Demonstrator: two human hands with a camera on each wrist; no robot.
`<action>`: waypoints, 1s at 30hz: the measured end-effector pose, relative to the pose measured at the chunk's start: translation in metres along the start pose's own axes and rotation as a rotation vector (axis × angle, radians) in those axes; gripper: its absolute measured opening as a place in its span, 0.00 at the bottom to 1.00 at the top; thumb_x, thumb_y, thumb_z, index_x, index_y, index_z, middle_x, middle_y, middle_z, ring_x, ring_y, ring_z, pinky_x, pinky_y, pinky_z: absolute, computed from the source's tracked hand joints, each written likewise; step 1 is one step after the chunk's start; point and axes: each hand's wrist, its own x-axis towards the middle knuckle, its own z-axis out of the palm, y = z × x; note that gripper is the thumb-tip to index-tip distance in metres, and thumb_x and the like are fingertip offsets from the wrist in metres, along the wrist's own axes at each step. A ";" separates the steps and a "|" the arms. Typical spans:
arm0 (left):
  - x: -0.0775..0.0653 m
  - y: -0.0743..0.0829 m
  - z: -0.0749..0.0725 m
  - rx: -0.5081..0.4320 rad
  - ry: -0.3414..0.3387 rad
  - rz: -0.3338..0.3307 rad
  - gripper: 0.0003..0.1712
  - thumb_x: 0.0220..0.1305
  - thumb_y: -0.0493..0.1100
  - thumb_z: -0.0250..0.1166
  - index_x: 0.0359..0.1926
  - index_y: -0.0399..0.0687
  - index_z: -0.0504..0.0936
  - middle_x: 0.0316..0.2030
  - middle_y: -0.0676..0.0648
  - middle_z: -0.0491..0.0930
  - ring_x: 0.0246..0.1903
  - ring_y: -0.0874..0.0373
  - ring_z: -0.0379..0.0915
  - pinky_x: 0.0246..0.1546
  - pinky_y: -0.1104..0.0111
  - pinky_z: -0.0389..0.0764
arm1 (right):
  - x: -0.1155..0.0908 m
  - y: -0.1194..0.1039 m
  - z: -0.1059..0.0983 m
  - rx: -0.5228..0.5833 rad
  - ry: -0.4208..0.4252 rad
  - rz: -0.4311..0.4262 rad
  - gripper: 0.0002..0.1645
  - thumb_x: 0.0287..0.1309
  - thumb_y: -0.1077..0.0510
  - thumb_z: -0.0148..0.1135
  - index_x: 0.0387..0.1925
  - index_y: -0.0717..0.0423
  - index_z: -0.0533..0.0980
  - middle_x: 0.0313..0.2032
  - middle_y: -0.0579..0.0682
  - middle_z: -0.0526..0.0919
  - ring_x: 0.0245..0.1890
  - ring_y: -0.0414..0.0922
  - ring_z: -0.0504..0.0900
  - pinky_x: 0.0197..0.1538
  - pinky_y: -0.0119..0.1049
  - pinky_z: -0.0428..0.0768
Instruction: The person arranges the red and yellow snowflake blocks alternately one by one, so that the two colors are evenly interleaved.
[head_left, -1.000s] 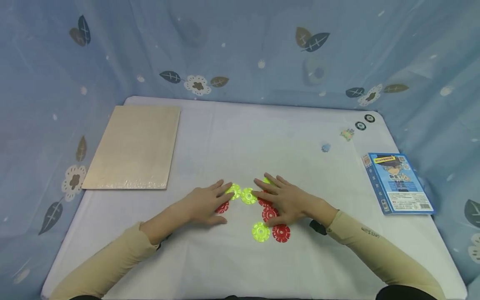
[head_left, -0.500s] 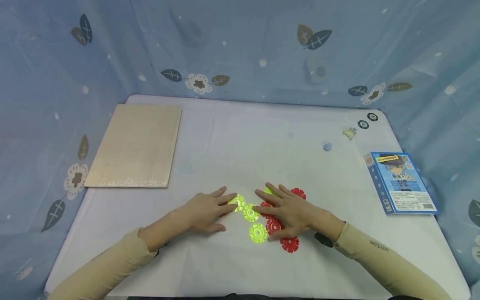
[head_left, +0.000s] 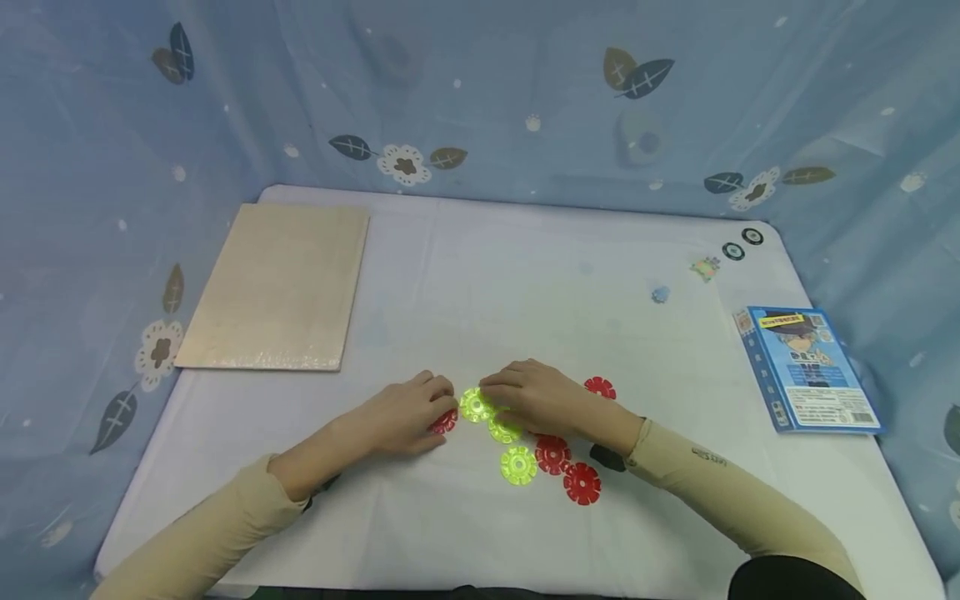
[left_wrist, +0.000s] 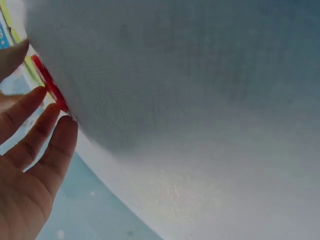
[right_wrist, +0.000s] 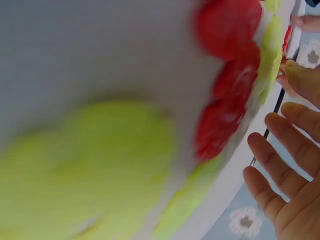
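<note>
My left hand (head_left: 405, 415) rests on the white tabletop with its fingers loosely bent. Its fingertips are at the edge of a red notched plastic disc (head_left: 444, 422), seen edge-on as a red disc (left_wrist: 49, 82) in the left wrist view. The thumb stays apart from it. My right hand (head_left: 536, 396) lies over the group, its loosely bent fingers at two yellow-green notched discs (head_left: 475, 405), partly covering one. In the right wrist view the right fingers (right_wrist: 285, 145) look spread, with nothing pinched. Nearer the front lie another yellow-green disc (head_left: 518, 465) and red discs (head_left: 552, 454). Some discs are hidden under the right hand.
A beige board (head_left: 277, 287) lies at the back left. On the right is a blue box (head_left: 810, 369). Two black rings (head_left: 733, 252), a small colourful piece (head_left: 706, 268) and a blue piece (head_left: 660, 294) lie toward the back right. A blue curtain (head_left: 495, 92) surrounds the table.
Several discs slid a little toward the front. My right hand then moved left, uncovering red discs and reaching over the yellow-green ones. The left hand's fingers bent slightly, showing the red disc beside them.
</note>
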 end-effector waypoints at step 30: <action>0.009 0.001 -0.001 -0.051 -0.064 -0.069 0.16 0.45 0.38 0.68 0.39 0.49 0.76 0.37 0.50 0.74 0.33 0.59 0.64 0.30 0.73 0.69 | 0.033 -0.015 0.007 0.098 -0.143 0.094 0.20 0.54 0.49 0.69 0.48 0.51 0.82 0.50 0.48 0.81 0.50 0.44 0.80 0.54 0.33 0.79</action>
